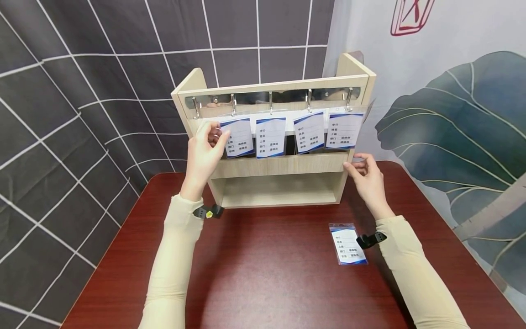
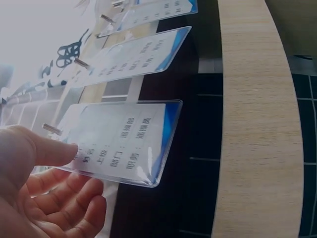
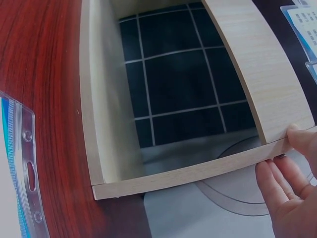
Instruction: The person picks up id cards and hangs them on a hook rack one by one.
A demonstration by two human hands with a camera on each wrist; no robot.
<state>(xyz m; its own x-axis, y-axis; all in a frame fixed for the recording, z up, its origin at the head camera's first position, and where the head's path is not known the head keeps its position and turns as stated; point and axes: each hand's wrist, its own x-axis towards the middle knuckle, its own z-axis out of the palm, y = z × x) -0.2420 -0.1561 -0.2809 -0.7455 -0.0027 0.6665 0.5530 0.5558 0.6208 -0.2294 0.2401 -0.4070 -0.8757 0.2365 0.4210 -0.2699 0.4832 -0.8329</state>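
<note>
A pale wooden rack (image 1: 281, 165) stands on the table with a metal strip of hooks across its front. Several clear-sleeved name badges (image 1: 271, 139) hang in a row from it. My left hand (image 1: 205, 153) pinches the side of the leftmost badge (image 2: 119, 139), thumb on its face and fingers behind; that badge hangs near a hook. My right hand (image 1: 367, 176) grips the front edge of the rack's right side panel (image 3: 193, 171), thumb against the front and fingertips on the outer side. One loose badge (image 1: 348, 246) lies face up on the table beside the right wrist.
The dark red table (image 1: 255, 269) extends in front of the rack. Below the hooks, the rack has an open lower shelf (image 1: 279, 191). A dark grid-patterned cloth (image 1: 82, 137) hangs behind and left, and a painted leaf wall (image 1: 456, 132) stands at the right.
</note>
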